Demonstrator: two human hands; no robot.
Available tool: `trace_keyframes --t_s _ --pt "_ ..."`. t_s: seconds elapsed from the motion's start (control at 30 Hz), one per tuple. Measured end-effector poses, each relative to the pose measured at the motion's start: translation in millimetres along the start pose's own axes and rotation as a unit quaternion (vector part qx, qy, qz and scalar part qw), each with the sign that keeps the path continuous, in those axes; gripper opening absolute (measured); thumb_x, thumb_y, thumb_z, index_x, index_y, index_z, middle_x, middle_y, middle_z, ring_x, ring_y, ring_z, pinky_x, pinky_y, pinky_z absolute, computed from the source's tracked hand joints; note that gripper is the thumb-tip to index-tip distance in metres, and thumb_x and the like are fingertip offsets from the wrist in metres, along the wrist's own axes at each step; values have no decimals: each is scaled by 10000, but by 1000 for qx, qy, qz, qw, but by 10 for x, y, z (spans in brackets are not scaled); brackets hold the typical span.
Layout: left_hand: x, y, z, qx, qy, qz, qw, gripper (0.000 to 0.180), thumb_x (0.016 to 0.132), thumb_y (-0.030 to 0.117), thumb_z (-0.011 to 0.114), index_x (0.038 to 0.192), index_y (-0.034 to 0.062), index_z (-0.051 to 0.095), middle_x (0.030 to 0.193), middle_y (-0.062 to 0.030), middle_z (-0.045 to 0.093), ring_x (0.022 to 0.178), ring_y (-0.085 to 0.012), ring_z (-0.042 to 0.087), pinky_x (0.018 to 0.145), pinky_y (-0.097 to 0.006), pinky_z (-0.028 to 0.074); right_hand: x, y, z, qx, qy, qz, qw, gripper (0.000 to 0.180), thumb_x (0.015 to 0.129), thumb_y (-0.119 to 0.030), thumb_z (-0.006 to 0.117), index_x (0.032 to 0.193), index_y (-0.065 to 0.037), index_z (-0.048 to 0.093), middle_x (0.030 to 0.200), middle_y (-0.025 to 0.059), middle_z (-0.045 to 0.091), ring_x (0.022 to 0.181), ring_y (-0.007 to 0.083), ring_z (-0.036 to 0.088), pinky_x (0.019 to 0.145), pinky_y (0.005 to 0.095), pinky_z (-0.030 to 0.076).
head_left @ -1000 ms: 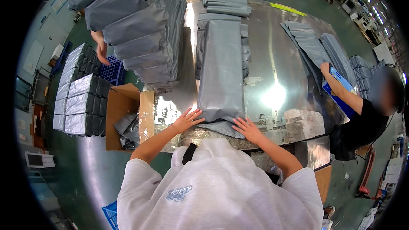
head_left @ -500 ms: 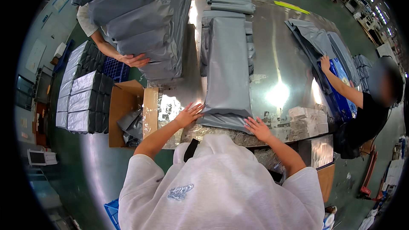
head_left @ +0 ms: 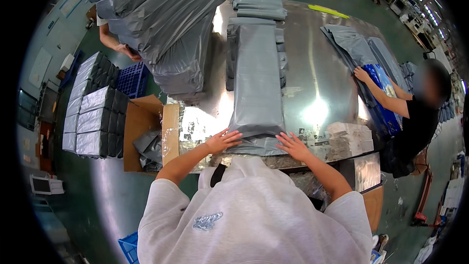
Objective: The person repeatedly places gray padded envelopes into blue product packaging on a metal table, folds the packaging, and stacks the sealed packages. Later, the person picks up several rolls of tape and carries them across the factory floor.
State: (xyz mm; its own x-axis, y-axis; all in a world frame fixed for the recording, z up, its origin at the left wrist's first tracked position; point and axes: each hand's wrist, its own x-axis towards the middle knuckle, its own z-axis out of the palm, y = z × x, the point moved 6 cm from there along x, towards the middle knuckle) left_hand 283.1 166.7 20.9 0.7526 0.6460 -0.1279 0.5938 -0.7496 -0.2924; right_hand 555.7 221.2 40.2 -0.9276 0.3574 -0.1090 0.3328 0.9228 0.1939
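A long grey plastic package (head_left: 257, 78) lies lengthwise in front of me on the metal table, its loose flap (head_left: 256, 145) spread at the near end. On the flap's left corner rests my left hand (head_left: 223, 141), fingers stretched out and apart. My right hand (head_left: 293, 145) lies at the right corner, also with spread fingers. Neither hand grips anything. More grey bags (head_left: 282, 56) show from under the package's sides, and folded grey bags (head_left: 259, 7) lie beyond its far end.
A tall stack of grey packages (head_left: 166, 34) leans at the far left, with another person's hand (head_left: 128, 53) against it. An open cardboard box (head_left: 141, 112) stands at the table's left edge. On the right, a co-worker handles grey bags and a blue package (head_left: 383, 102) on the metal table (head_left: 303, 54).
My left hand has slid rightward onto the near end of the package. At left, the stack leans further right and the other person's hand has moved away left. The co-worker's hands have shifted.
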Motion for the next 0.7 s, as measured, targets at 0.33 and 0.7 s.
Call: trace_keyframes --t_s 0.33,0.7 --pt "132 -148 58 -66 -60 -43 995 496 745 154 482 1231 211 400 1399 -19 135 1286 -132 120 1049 -363 98 118 192 387 131 -2 -8 991 463 706 -107 530 1150 -228 486 1352 73 254 1262 204 213 1000 400 222" --pt "-159 -869 410 -604 41 -369 705 310 855 279 451 926 2 571 767 -93 593 719 -165 538 686 -291 408 409 1081 510 530 -5 256 808 272 837 -238 491 1003 -33 556 928 104 600 827 224 559 747 303 416"
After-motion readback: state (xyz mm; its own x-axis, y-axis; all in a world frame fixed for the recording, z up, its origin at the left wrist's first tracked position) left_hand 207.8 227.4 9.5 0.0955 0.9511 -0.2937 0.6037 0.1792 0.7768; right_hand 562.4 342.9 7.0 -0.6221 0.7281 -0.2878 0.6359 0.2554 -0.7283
